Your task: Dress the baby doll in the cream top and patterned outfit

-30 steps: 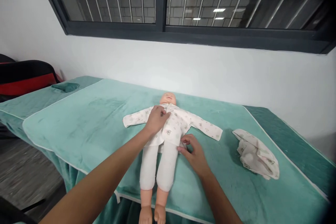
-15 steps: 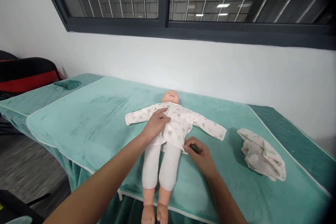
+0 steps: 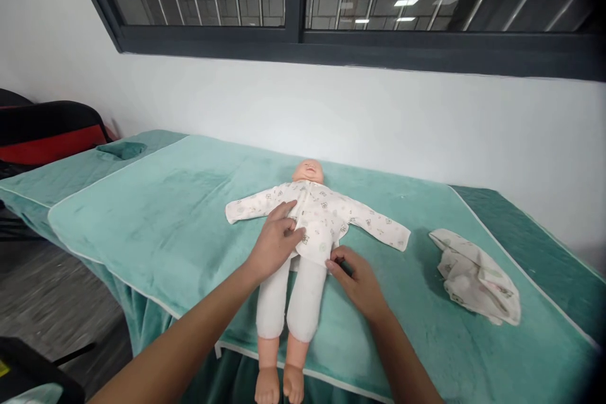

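One shirt (image 3: 318,211) lies under the left hand (image 3: 274,245), fingers apart; the right hand (image 3: 358,281) pinches its hem (image 3: 311,257) (seemingly). Tug evenly, gently.

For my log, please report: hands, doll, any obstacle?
Left hand on shirt; right hand at its lower edge. Doll lying face-up. Cloth at right, apparently not blocking.

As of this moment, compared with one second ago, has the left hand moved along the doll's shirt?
Yes. Judged against the doll's head, the left hand has moved down the shirt, toward the legs.
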`<state>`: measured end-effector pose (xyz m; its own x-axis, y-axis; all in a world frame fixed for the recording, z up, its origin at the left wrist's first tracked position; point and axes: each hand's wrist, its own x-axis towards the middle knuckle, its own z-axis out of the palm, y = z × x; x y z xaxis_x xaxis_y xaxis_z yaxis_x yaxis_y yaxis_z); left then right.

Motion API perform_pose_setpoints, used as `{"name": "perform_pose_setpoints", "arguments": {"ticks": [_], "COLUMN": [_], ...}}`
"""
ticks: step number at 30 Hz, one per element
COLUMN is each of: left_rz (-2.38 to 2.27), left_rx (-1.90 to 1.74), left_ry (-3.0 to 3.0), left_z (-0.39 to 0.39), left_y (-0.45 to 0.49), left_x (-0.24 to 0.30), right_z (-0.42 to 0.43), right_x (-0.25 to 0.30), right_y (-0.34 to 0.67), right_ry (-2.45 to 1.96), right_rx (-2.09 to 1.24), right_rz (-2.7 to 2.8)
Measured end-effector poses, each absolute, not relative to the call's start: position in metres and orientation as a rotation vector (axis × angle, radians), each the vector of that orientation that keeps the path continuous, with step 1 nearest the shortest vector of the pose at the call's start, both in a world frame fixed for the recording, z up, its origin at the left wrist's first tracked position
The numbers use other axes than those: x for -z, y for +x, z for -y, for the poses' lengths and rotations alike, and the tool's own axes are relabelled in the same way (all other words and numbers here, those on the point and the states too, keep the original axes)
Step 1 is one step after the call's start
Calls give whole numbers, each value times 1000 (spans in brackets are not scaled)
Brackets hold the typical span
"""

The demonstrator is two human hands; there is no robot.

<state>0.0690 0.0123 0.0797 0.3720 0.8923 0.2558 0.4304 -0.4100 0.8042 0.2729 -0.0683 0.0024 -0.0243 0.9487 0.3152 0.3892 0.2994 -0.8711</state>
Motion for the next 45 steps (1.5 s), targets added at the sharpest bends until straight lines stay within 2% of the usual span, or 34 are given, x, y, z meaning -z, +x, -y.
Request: {"name": "perform_pose_setpoints", "arguments": {"ticks": [5,10,12,16,21,27,36,45], "left_rz": [-1129,-1195,-1267,-1224,-976,-1013,-1108,-1128], "left_rx": [-1009,-1176,-1142,-1075,-975,-1122,-1247,-1237], "left_ry": [1799,1438,1258,1086,911,929,1125,1198], "left_z": [-13,-17,-21,-34,-61,-91,-162,-163], "left_y": [67,58,52,44,51,74,99,93], "left_x": [-76,-57,-50,-45,-43,-53,-29,-16], "right_z": [69,59,50,27,-5,-47,-100,-101], "right_x": [-3,1,1,-7,-20,-21,-17,-17], "right_y": [273,286,296,313,305,296,332,341], "right_ry": [-1249,-1565,-1568,-1234,-1011,-871,-811,-792], "right_rx": [-702,-446,-569,-1100,-1441,-1333,-1460,-1414], "right_rz": [1542,918,711,428,485,506,399,374]}}
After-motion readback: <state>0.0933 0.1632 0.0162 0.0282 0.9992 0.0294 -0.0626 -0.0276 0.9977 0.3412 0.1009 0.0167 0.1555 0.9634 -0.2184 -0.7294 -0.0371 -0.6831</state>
